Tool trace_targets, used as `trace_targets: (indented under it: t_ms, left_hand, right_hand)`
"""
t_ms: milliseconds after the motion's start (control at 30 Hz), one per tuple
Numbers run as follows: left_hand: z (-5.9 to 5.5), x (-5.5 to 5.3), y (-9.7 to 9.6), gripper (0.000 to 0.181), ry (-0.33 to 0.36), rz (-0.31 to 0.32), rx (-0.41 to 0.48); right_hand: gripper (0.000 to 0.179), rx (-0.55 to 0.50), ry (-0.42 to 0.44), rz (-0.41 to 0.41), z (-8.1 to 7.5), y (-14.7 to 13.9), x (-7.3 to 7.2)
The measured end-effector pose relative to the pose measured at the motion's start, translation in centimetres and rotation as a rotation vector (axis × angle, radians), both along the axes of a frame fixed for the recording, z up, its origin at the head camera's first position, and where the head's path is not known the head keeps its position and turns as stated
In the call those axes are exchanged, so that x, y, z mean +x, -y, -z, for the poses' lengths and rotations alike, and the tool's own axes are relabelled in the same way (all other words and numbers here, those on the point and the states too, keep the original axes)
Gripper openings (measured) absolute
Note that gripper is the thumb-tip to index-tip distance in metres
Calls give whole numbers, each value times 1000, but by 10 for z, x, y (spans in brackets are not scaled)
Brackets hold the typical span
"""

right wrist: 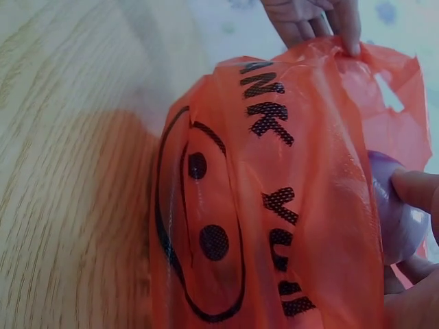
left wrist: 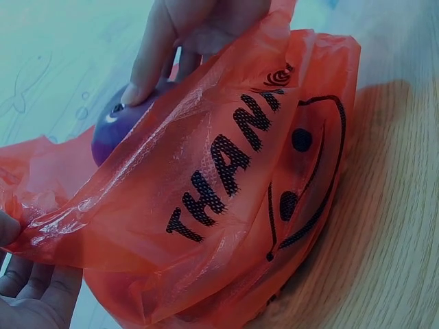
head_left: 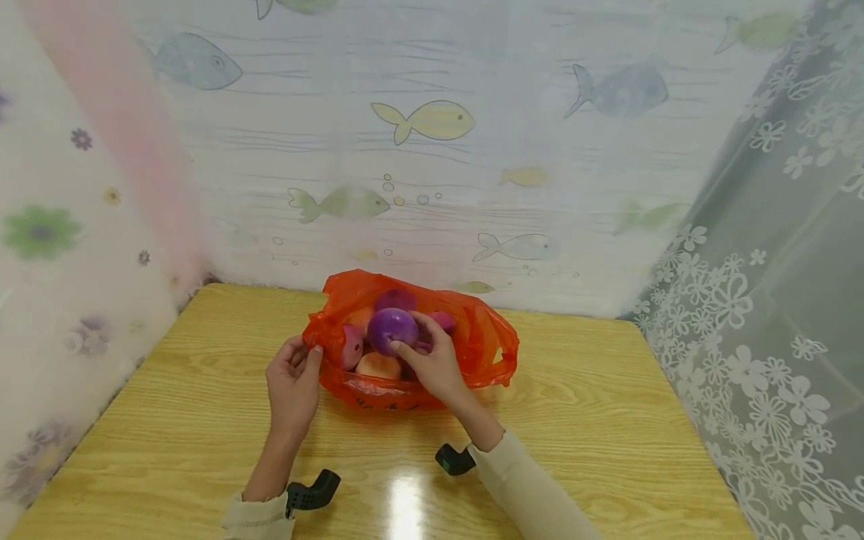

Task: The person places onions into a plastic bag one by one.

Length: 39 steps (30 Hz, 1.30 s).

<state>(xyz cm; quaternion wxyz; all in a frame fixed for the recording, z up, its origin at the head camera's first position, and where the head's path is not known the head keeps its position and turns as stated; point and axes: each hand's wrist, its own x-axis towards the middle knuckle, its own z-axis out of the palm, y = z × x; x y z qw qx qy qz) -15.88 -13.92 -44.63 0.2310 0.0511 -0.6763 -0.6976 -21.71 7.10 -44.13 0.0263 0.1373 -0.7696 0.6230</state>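
A red plastic bag (head_left: 486, 330) lies on the wooden table with its mouth spread, printed with THANK YOU and a smile. My left hand (head_left: 295, 386) pinches the bag's left rim between thumb and fingers. My right hand (head_left: 439, 364) grips a shiny, round purple fruit (head_left: 391, 328) at the bag's mouth. In the left wrist view, the thumb lies by a dark dimple on the purple fruit (left wrist: 113, 133). Inside the bag sit a peach-coloured round fruit (head_left: 378, 366), a dark pink fruit (head_left: 352, 347) and another purple one (head_left: 395, 298). The bag's front hides their lower parts.
The wooden table (head_left: 580, 435) extends around the bag. Behind it hangs a white curtain with fish prints (head_left: 432, 187), and lace-flowered cloth (head_left: 756, 360) borders the right side. Black wrist mounts (head_left: 313, 491) stick out from both cuffs.
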Motion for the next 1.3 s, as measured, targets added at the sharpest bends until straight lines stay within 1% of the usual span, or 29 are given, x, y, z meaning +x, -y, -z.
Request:
trace_targets:
  t_ms: [200,433,633,667,700,767,900,967,1133,1300]
  left_hand:
    - [-2,1,-1,21,-9,-13,-12]
    - [-4,5,-2,21,5,-18,-12]
    - [-7,8,-4,22,14,-16,-12]
    - [-8,9,-4,22,18,-17,-15]
    - [-8,9,-4,22,22,-17,-18]
    - [-10,11,-5,22,29,-21,-23]
    - [-12,14,-7,21,33,-24,-21]
    - [-10,13,-6,21,33,-22,-18]
    - [-7,11,-5,22,27,-21,-19]
    - [-4,9,-3,22,20,-21,-16]
  right_hand:
    - [54,-14,8,-6,-3,6,-2]
    - [56,-42,18,-19,-6,11,-1]
    - [52,-29,29,-54,-31,11,14]
    - [51,-26,30,-61,-34,10,16]
    - [51,-18,31,-65,-34,10,16]
    - [52,-15,32,-70,-29,10,13]
    - [53,-25,14,-66,-11,11,3]
    - [53,-32,5,-58,-3,11,-2]
    - [50,-38,-7,-48,4,10,-3]
    - [48,-8,-50,-18,6,10,-3]
